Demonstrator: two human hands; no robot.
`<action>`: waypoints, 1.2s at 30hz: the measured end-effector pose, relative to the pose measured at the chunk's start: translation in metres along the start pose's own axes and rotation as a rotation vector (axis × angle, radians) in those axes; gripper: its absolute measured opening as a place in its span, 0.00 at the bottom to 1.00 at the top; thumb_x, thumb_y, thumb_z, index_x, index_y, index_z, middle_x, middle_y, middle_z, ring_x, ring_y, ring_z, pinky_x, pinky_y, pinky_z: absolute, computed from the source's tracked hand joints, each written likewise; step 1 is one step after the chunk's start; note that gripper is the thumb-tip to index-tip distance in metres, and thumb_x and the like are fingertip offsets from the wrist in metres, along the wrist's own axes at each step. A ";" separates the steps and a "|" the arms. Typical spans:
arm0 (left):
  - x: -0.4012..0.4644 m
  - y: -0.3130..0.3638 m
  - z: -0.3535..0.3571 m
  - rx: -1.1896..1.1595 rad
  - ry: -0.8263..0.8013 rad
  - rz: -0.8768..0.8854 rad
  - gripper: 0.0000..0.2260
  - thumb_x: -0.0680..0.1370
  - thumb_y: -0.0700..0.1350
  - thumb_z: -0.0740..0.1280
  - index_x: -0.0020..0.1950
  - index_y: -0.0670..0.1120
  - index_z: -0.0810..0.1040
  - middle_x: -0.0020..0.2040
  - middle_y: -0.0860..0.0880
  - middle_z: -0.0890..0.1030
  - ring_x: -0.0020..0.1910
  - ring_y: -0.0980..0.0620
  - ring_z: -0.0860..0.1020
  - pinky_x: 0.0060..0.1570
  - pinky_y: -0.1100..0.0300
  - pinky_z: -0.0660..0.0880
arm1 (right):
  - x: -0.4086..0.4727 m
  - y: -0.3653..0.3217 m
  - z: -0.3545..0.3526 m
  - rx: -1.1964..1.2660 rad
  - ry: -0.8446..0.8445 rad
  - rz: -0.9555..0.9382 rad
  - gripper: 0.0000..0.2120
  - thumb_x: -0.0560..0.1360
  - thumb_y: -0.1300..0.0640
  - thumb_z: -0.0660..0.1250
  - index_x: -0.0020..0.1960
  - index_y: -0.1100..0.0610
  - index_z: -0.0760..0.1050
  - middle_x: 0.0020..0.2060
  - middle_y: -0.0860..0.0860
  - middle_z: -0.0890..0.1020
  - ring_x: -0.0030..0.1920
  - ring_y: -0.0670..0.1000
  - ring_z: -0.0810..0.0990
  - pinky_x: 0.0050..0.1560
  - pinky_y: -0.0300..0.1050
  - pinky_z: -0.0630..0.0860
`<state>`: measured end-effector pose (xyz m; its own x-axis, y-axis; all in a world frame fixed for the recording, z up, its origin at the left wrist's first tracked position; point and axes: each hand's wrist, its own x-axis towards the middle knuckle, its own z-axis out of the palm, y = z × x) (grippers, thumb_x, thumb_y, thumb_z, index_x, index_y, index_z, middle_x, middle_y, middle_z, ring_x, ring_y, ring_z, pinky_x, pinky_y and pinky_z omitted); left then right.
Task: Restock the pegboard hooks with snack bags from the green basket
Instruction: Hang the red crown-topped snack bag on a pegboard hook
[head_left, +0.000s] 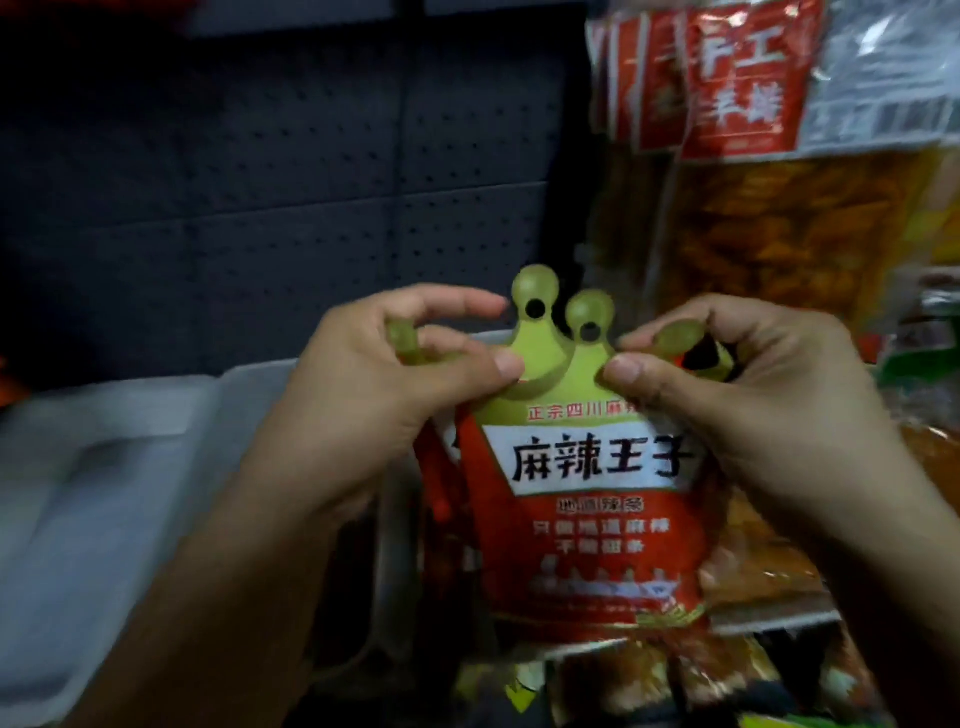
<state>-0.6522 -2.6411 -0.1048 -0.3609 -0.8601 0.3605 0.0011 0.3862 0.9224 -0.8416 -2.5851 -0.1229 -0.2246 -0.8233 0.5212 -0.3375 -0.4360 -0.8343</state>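
Observation:
I hold red snack bags (587, 525) with yellow-green crown-shaped tops upright in front of me. Two crown tops with hanging holes stand one behind the other, so there are at least two bags. My left hand (384, 395) pinches the left side of the crowns between thumb and fingers. My right hand (737, 395) pinches the right side the same way. Behind them is the dark pegboard (260, 182); no hook shows on it. The green basket is not in view.
Large bags of orange-brown snacks with red labels (753, 156) hang at the upper right. More snack packs (675, 675) lie below the held bags. A grey-white plastic bin (93, 467) sits at the left.

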 end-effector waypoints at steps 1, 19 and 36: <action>-0.002 0.003 -0.014 0.042 0.007 0.048 0.12 0.59 0.49 0.75 0.41 0.54 0.85 0.32 0.51 0.84 0.30 0.56 0.82 0.28 0.69 0.75 | 0.002 -0.004 0.011 0.005 -0.011 -0.035 0.10 0.58 0.45 0.73 0.38 0.47 0.82 0.31 0.42 0.84 0.30 0.38 0.80 0.30 0.31 0.76; -0.023 0.064 -0.218 0.325 0.291 0.309 0.09 0.62 0.50 0.73 0.42 0.57 0.84 0.37 0.57 0.84 0.36 0.64 0.81 0.36 0.73 0.74 | 0.046 -0.095 0.193 0.155 -0.135 -0.128 0.07 0.57 0.45 0.72 0.34 0.45 0.80 0.29 0.45 0.81 0.30 0.42 0.80 0.30 0.32 0.75; 0.011 0.128 -0.228 0.481 0.292 0.540 0.04 0.73 0.43 0.72 0.39 0.52 0.81 0.34 0.57 0.84 0.33 0.61 0.82 0.35 0.65 0.79 | 0.055 -0.140 0.205 0.406 -0.067 -0.097 0.08 0.60 0.54 0.72 0.39 0.53 0.83 0.33 0.52 0.85 0.34 0.52 0.86 0.30 0.38 0.79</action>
<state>-0.4433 -2.6771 0.0491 -0.1653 -0.5393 0.8257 -0.3219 0.8209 0.4717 -0.6190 -2.6440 -0.0148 -0.1454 -0.7874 0.5991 0.0365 -0.6093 -0.7921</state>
